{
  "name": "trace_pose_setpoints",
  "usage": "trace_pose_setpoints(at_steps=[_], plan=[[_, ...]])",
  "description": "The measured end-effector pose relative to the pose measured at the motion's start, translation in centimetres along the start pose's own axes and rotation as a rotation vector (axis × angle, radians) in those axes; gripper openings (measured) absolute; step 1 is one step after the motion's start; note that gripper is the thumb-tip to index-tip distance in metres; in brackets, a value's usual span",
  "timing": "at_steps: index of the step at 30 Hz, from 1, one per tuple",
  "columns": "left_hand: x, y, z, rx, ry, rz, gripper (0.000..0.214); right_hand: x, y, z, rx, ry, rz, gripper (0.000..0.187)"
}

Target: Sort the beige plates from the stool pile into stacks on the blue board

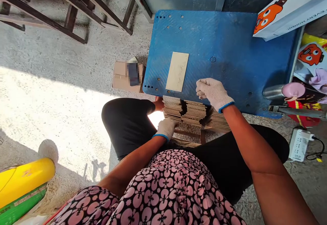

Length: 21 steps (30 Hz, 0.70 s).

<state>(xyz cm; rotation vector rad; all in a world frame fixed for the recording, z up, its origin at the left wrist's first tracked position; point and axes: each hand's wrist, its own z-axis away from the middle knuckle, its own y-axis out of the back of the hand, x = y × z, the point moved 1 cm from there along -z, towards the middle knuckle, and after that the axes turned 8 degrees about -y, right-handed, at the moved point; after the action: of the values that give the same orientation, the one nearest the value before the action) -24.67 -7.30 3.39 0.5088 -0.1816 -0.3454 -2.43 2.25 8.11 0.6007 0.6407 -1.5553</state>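
We see a blue surface (217, 41), a faintly speckled cream panel (177, 71), off-white gloves (216, 94) with bright blue cuffs (226, 106) on both hands (211, 90), tan boards (196, 113), black trousers (127, 119), a floral-looking top (176, 184) in pink and black, and a white bag (297, 0) printed with an orange cartoon figure (272, 13) and grey lettering (292, 26).

Cream card (177, 71) flat on blue tabletop (230, 61); layered stacks (195, 111) nearby

1 board (177, 71) lies on the left part of the surface (230, 54), with a bag (286, 17) at the far right and a flask (273, 91) at the near right. A box (120, 74) sits left of it on the floor (76, 58); 3 stacks of boards (172, 107) stand before the near edge.
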Motion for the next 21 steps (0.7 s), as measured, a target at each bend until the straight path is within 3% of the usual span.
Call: trace_pose_setpoints(at_steps=[8, 21], plan=[[0.6, -1.0, 0.2, -0.015, -0.036, -0.126, 0.039, 0.7, 0.3, -0.2, -0.002, 0.017, -0.005, 0.028], [0.1, -1.1, -0.2, -0.018, -0.020, -0.051, 0.040, -0.2, -0.2, 0.4, 0.014, -0.063, 0.024, 0.017]])
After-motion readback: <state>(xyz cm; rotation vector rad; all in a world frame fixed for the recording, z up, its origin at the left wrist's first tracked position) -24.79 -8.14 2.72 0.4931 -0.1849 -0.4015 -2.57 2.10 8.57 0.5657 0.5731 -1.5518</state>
